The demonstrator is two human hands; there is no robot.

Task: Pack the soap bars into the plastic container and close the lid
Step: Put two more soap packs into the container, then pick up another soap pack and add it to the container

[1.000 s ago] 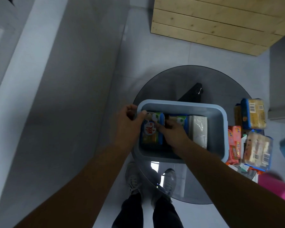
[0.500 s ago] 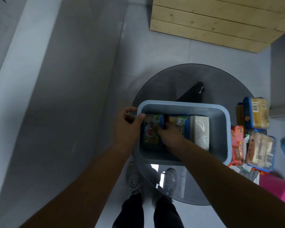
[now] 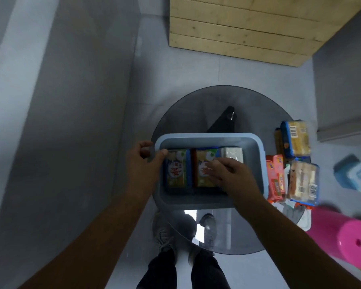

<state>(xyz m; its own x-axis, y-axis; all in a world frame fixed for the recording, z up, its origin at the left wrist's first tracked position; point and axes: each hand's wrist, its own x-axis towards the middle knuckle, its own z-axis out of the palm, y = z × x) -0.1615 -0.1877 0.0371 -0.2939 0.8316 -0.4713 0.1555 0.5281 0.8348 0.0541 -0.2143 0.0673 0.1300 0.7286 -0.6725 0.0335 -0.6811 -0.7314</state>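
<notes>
On glass counter (image 3: 196, 109), left hand (image 3: 143, 161) grips container (image 3: 206, 136) left rim, thumb inside; right hand (image 3: 231, 174) fingers loosely straight, resting on middle soap bar (image 3: 202, 163) inside container.

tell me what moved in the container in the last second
The right hand slid rightward from the left soap pack onto the middle soap pack. The left hand still grips the container rim; the white pack and table packs stayed put.
</notes>
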